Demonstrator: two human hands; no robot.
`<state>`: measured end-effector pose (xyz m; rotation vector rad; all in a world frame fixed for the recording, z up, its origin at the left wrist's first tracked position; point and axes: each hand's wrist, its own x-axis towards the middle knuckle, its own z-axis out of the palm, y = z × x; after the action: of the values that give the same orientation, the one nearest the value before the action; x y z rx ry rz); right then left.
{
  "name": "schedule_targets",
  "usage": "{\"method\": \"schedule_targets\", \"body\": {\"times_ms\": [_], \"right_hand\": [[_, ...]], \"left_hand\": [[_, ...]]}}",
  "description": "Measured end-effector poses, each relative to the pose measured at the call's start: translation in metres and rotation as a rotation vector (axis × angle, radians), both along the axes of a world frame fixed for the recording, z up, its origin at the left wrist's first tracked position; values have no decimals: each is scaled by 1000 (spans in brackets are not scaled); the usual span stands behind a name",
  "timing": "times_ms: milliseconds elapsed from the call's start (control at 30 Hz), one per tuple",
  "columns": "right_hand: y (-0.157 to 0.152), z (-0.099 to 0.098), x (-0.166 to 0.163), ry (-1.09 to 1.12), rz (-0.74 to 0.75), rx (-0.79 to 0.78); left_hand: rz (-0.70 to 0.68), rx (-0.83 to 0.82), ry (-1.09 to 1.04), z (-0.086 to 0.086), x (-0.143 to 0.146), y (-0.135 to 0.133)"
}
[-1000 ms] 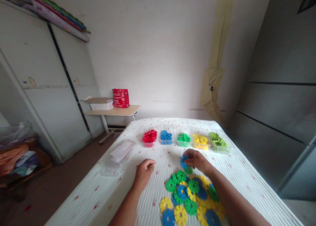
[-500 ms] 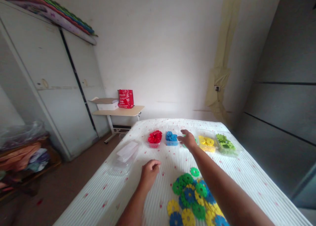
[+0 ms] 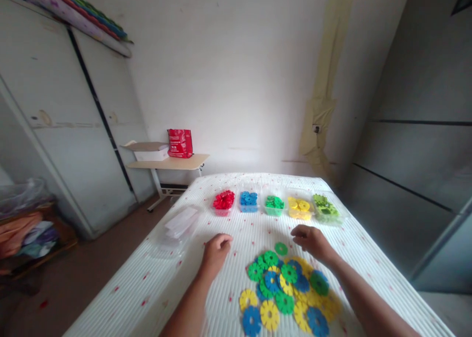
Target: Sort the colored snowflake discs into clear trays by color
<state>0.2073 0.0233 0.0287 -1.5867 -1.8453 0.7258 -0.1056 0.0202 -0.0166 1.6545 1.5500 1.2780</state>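
Observation:
My right hand (image 3: 311, 241) hovers over the far right side of a loose pile of notched plastic discs (image 3: 285, 288) in green, yellow and blue. Its fingers are slightly bent and apart, with nothing visible between them. To the left of the pile, my left hand (image 3: 217, 252) rests near the tabletop, fingers curled in and no object showing. Beyond the hands stands a row of clear tubs: red pieces (image 3: 223, 200), blue discs (image 3: 249, 199), green discs (image 3: 275, 203), yellow discs (image 3: 299, 205) and light green pieces (image 3: 325, 207). A single green disc (image 3: 280, 249) lies at the pile's far edge.
A white ribbed cloth with red marks (image 3: 147, 278) covers the table. Clear plastic lids or trays (image 3: 179, 231) lie on its left side. Behind are a small side table (image 3: 180, 163) with a red bag (image 3: 180, 143) and a white box (image 3: 151, 153).
My right hand has drawn back from the green tub toward the disc pile, uncovering that tub. My left hand stays much the same. The view has shifted slightly.

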Motion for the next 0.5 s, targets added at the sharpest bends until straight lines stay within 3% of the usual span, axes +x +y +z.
{"method": "schedule_targets", "body": {"times_ms": [167, 500], "right_hand": [[-5, -6, -11, -143, 18, 130], [-7, -15, -29, -424, 61, 61]], "left_hand": [[1, -6, -7, -2, -3, 0], [3, -28, -21, 0, -2, -1]]}}
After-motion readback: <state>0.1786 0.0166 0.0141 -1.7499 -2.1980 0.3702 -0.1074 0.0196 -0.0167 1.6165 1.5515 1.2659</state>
